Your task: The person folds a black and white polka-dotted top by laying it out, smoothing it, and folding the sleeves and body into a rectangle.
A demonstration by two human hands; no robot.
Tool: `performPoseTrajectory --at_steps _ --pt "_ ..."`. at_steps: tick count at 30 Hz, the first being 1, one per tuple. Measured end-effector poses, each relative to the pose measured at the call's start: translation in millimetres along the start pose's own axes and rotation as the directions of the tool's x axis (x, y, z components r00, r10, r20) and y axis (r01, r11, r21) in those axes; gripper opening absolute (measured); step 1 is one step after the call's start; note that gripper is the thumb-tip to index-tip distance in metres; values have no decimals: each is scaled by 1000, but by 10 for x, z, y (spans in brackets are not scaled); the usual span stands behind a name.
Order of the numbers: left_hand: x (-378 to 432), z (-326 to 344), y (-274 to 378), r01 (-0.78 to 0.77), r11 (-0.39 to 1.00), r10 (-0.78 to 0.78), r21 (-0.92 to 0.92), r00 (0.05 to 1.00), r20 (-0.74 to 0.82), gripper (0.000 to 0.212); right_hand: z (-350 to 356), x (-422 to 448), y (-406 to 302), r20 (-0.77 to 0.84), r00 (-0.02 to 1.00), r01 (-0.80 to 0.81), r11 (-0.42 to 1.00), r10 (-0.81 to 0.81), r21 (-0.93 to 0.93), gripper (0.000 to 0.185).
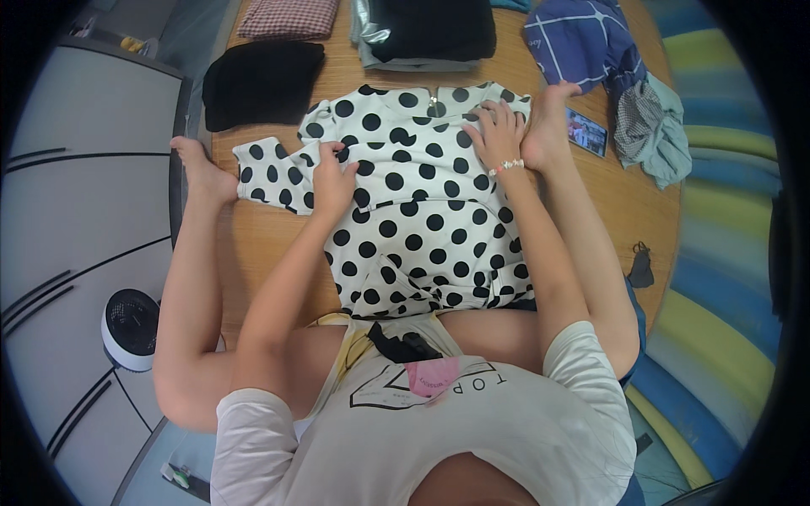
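A white garment with black polka dots (411, 190) lies spread in front of me, with a zipper (433, 101) at its neckline. One sleeve (272, 174) extends to the left, and the lower part is bunched close to my lap. My left hand (334, 180) is on the garment where that sleeve meets the body, its fingers curled and its thumb apart. Whether it pinches the cloth is not clear. Near the upper right shoulder, my right hand (498, 136) rests flat on the fabric with its fingers spread. A beaded bracelet (506, 167) circles the right wrist.
Folded black cloth (262, 82), checked cloth (288, 18) and a dark stack (433, 31) lie beyond the garment on the wooden surface (623, 202). A phone (586, 131) and crumpled clothes (655, 126) are to the right. A fan (131, 329) stands at the left.
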State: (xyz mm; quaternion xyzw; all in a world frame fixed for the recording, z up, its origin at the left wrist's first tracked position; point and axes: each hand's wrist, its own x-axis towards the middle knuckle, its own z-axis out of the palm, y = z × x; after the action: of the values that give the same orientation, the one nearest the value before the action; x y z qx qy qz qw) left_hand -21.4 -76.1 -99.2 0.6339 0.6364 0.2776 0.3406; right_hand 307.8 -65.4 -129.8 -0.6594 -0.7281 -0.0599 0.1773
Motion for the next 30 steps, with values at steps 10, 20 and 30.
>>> performPoseTrajectory --at_steps 10,20,30 --pt "-84 -52 205 -11 998 13 -59 999 39 49 -477 496 503 286 951 94 992 -116 88 19" --pt "-90 107 149 -81 996 80 31 996 24 36 -642 372 317 314 949 104 953 -10 -285 30" --pt "267 541 286 104 994 -104 22 995 -8 71 -99 -527 -347 237 931 -260 960 277 -103 81"
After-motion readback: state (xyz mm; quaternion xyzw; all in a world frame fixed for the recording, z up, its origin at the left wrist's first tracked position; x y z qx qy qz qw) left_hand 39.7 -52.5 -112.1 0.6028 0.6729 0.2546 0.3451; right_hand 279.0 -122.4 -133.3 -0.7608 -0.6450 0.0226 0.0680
